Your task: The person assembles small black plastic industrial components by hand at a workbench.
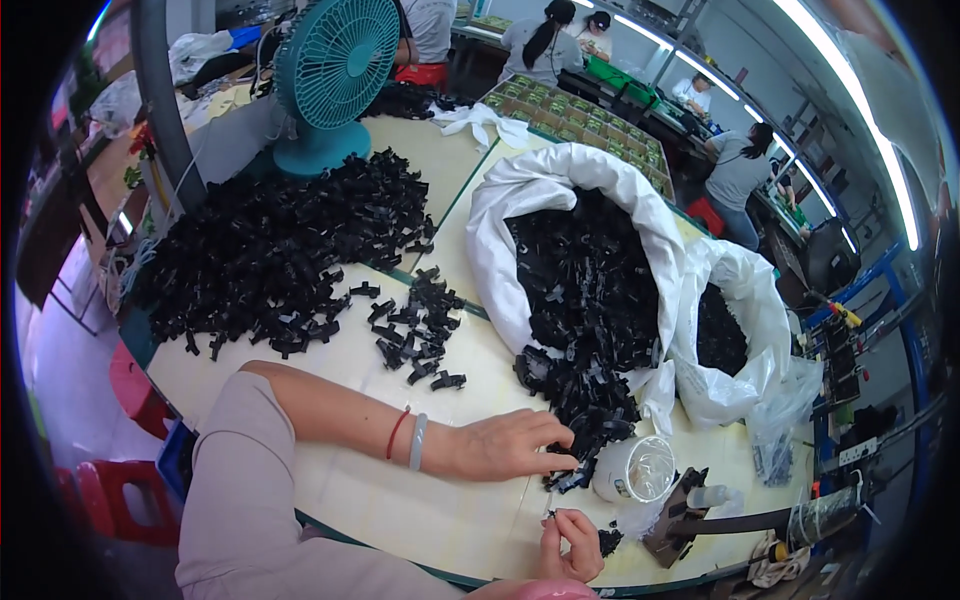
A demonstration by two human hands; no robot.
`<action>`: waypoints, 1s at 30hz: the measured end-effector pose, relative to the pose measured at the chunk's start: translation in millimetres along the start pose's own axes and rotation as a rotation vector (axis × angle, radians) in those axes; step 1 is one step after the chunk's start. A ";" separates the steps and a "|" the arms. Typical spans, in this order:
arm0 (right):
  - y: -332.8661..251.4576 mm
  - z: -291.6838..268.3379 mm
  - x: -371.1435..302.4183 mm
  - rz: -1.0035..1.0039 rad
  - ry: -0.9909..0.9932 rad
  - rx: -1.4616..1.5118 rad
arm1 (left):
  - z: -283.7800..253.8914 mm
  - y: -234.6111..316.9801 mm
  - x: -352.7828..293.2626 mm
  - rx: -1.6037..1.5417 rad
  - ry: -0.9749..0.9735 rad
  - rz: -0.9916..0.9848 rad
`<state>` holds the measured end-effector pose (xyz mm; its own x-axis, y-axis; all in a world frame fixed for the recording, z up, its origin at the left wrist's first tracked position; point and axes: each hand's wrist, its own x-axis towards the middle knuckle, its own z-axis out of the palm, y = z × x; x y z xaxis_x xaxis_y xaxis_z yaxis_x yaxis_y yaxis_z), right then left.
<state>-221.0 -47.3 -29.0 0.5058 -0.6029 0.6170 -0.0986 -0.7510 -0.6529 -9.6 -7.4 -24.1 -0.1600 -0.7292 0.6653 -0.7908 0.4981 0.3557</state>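
While left hand — half-spread — meets spilled black plastic clips | right hand pinches small dark piece

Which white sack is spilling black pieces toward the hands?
The larger, rounded white sack, left of the smaller white sack: its small black plastic pieces trail onto the cream tabletop; the smaller one's show only inside.
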 end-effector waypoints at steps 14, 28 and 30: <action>3.0 5.2 0.5 0.083 0.027 0.021 | 6.4 -10.4 -7.2 0.012 -0.024 0.088; -11.4 -0.6 5.9 0.129 0.065 0.038 | 5.8 -2.2 -8.9 -0.259 -0.068 -0.214; -9.1 -5.2 9.4 0.160 0.049 0.073 | -2.4 0.8 -5.7 -0.319 -0.095 -0.300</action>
<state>-219.8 -47.6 -15.0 0.4462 -0.7270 0.5219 -0.1114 -0.6238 -0.7736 -7.9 -1.6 -26.0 -0.0170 -0.8958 0.4442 -0.5911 0.3673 0.7181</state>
